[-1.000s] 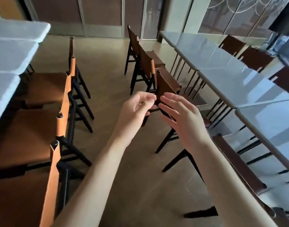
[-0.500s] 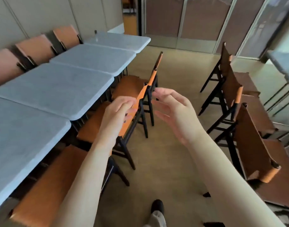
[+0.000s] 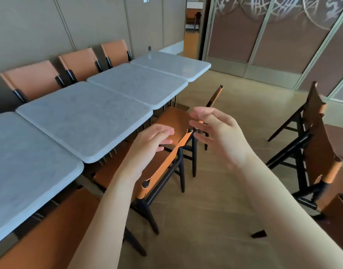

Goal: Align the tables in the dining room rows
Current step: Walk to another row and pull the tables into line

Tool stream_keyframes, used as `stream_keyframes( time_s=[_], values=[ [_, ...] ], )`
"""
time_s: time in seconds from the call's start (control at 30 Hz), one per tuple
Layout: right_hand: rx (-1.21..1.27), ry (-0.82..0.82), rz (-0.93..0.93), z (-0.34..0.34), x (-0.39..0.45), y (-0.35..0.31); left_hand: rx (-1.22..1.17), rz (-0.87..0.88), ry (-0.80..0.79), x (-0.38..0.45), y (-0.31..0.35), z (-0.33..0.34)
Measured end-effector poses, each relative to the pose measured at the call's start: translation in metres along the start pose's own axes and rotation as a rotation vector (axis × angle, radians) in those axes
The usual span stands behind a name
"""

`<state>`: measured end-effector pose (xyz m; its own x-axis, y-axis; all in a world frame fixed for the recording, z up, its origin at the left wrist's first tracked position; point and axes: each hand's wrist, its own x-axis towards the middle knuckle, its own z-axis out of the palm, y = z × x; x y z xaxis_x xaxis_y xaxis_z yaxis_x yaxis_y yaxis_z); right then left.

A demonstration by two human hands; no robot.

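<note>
Desks (image 3: 85,117) sit to your left in one row, long axis running from near-left to far-right along the wall. Both hands are empty, fingers loosely spread, held over the chair back (image 3: 167,158) beside the row. Left hand (image 3: 149,140) is nearer the desk edge; right hand (image 3: 219,133) hangs over the aisle. I'd lead with the left.

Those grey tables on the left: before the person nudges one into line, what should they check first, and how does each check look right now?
1. Both hands free: ok; left hand and right hand are open and hold nothing.
2. Hands on a table: not ok; they hover over a chair back.
3. Table tops bare: ok.
4. Row edges flush: not ok; near edges look stepped.
5. Chairs out of the way: not ok; seats are tucked under.
6. Table legs unobstructed: cannot tell.
</note>
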<state>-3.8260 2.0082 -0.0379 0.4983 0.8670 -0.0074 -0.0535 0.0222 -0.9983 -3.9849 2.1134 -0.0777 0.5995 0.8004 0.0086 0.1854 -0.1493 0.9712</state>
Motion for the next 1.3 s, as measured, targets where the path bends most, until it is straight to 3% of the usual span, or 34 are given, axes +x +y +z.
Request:
stream_keyframes(
  time_s=[0.3,0.6,0.77,1.3],
  values=[
    [-0.003,-0.162,0.023,-0.069,0.129,0.000,0.120,-0.081,-0.083,0.088,-0.012,0.048],
    [-0.126,-0.407,0.036,-0.143,0.270,0.001,0.016,-0.120,0.244,0.206,0.008,0.125],
    [-0.095,-0.443,0.051,-0.164,0.336,0.007,0.032,-0.210,0.343,0.249,0.004,0.145],
    [-0.062,-0.624,0.102,-0.136,0.540,0.029,-0.103,-0.243,0.878,0.394,-0.041,0.105]
  ],
)
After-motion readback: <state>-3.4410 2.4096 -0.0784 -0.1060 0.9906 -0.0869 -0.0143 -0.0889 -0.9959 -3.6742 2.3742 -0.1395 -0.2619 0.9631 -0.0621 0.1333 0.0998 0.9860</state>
